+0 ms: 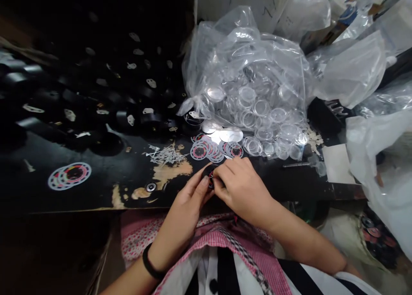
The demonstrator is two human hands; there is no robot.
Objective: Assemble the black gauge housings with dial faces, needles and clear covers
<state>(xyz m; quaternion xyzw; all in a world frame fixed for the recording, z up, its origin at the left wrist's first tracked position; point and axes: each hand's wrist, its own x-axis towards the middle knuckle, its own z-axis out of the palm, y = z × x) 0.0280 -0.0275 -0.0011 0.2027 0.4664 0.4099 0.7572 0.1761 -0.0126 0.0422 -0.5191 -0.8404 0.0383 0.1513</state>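
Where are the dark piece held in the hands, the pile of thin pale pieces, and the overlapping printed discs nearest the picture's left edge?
Held dark piece [210,174]: head view, its exposed face.
Thin pale pieces [165,155]: head view, mid-pile.
Printed discs [74,173]: head view, top disc's centre.

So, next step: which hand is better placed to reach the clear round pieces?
Probably the right hand: it lies nearer the clear round pieces, while the left hand grips the small black part.
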